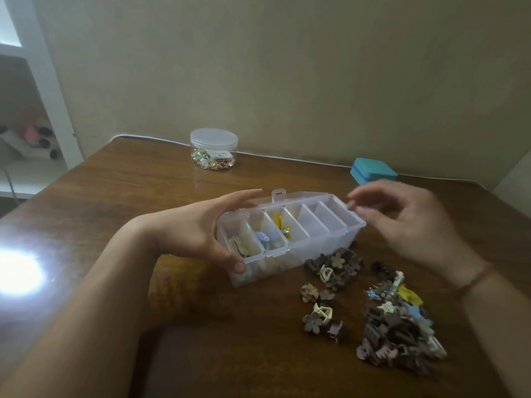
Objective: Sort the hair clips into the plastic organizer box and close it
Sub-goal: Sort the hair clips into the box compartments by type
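Brown wood grain fills the surface under my arms, with a beige wall behind. My left hand grips the near-left end of the plastic organizer box, thumb on its front corner, fingers reaching over the back edge. Its lid stands open behind the compartments; the three leftmost hold a few clips, cream, blue and yellow. My right hand hovers blurred at the box's right end, fingers loosely curled, holding nothing I can make out. Loose hair clips lie heaped on the surface just right of the box.
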`<state>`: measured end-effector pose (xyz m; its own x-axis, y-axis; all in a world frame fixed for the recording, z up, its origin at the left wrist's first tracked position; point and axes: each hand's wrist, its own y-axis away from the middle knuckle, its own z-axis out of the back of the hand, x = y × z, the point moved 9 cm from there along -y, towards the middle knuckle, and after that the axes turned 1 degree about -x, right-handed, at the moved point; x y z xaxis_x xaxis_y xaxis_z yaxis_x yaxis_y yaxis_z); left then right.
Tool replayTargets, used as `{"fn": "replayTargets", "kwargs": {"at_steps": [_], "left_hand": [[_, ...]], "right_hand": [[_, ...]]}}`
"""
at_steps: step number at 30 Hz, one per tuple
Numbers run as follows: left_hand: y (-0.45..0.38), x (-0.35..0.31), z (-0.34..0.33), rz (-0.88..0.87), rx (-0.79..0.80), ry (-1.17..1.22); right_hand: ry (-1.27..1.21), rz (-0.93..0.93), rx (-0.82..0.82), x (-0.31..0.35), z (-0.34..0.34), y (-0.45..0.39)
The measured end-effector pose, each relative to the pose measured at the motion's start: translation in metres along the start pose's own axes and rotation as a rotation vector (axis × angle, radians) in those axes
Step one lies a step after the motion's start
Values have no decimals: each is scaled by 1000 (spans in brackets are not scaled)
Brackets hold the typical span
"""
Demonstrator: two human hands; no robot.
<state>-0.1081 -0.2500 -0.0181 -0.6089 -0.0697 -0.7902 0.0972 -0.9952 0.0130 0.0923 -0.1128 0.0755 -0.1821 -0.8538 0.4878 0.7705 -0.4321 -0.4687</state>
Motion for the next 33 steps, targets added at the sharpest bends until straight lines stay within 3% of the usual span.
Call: {"fn": "replayTargets", "kwargs": {"at_steps": [4,7,14,22,28,33], "left_hand": [[-2,-3,-4,-13,0,-7],[-6,-5,-9,-27,5,6],[-6,-11,-10,-47,-22,-1],[-5,-9,-11,-39,-10,18],[-7,-11,-12,-42,-17,8],[-7,-10,-13,-38,-19,-12]], "right_hand": [[197,-210,223,-77,25,46],[203,-316,330,-115,23,80],[100,-337,217,-129,6,86],[120,-327,220,-128,8,83],[17,-263,55,-92,28,65],[-163,1,24,12,2,18]]}}
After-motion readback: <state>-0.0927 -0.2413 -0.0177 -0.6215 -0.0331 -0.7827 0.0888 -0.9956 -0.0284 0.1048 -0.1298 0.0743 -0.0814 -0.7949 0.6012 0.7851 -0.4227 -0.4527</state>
